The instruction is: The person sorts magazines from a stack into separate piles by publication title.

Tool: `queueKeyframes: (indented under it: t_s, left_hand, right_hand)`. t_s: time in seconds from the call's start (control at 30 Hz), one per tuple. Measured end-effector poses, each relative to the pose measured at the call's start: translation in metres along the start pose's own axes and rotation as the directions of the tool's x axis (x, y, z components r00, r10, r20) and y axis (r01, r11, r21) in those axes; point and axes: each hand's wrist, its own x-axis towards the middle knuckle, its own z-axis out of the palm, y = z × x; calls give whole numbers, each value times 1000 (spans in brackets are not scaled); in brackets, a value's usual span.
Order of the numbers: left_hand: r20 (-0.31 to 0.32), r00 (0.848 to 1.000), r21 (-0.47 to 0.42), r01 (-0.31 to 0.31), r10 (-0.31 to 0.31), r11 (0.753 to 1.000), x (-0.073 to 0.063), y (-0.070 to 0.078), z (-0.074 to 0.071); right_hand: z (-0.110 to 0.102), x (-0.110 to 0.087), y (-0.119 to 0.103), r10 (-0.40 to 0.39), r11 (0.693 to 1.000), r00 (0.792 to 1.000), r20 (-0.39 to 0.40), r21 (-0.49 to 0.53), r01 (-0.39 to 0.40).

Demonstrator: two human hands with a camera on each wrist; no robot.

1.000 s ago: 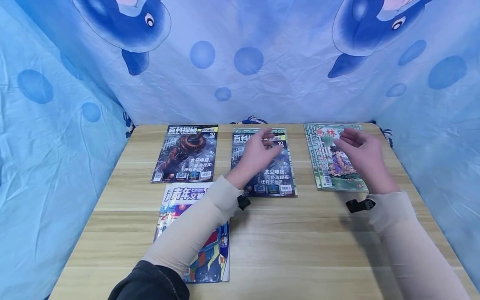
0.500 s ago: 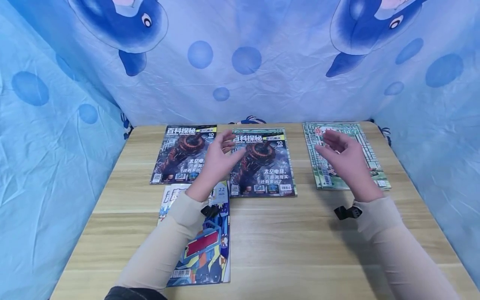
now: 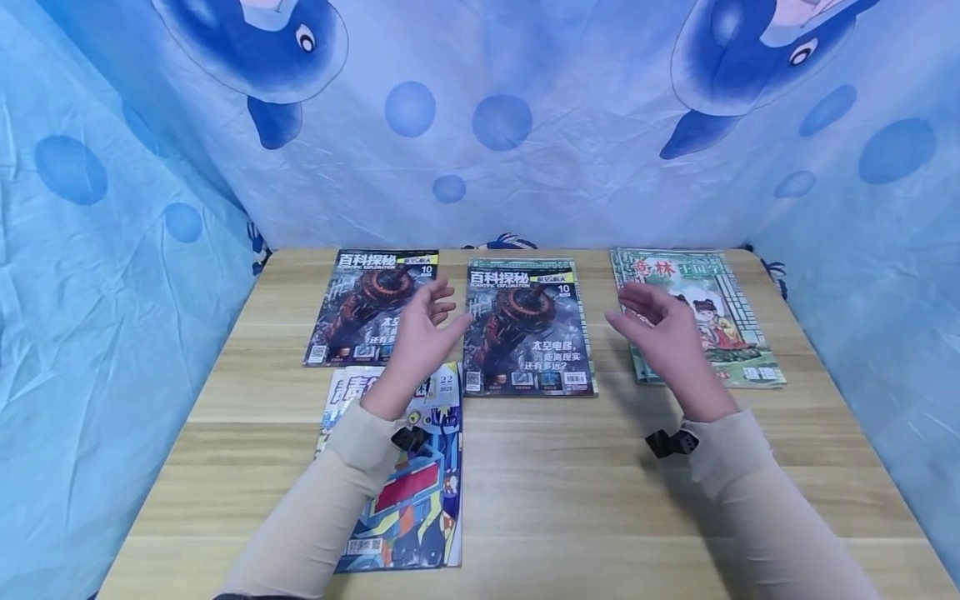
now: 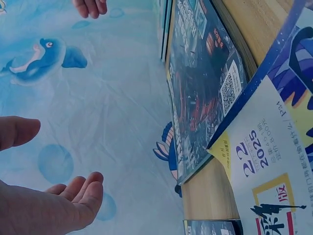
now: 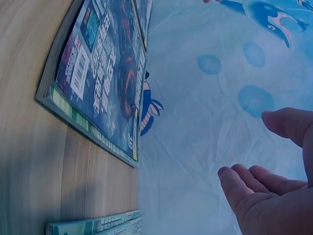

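Observation:
My left hand (image 3: 423, 337) hovers with loosely bent fingers above the magazines on the left, holding nothing. Beneath and around it lie a dark science magazine (image 3: 352, 308) at the back left and a colourful magazine pile (image 3: 420, 500) nearer the front. My right hand (image 3: 663, 337), its fingers relaxed and apart from the thumb, hangs in the air at the left side of a green-bordered magazine pile (image 3: 738, 333). Between the hands another dark science magazine (image 3: 525, 333) rests on a green-edged one. Both wrist views show the fingers touching nothing.
All the magazines lie on a wooden table (image 3: 555, 492). Blue cloth (image 3: 585, 200) printed with dolphins and bubbles rises behind the table and along both sides. Each wrist wears a dark strap device, such as the one on the right wrist (image 3: 671, 442).
My left hand has moved left and slightly down, off the middle magazine. The right hand has shifted left and down from above the green pile. No magazine has visibly moved.

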Motion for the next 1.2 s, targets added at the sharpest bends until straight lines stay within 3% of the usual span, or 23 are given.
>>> queueKeyframes:
  t_s: [0.5,0.8,1.2]
  left_hand:
    - [-8,998,39,70,-70,997,-5,-9,-1]
    - [-9,994,52,105,-105,993,-2,-10,2]
    - [-12,988,104,153,-152,983,3,-15,4]
  right_hand:
    - [11,-1,9,-2,1000,1000,13,22,1]
    - [13,3,13,-12,1000,1000,-4,-23,12]
    - [19,8,17,-4,1000,1000,22,8,4]
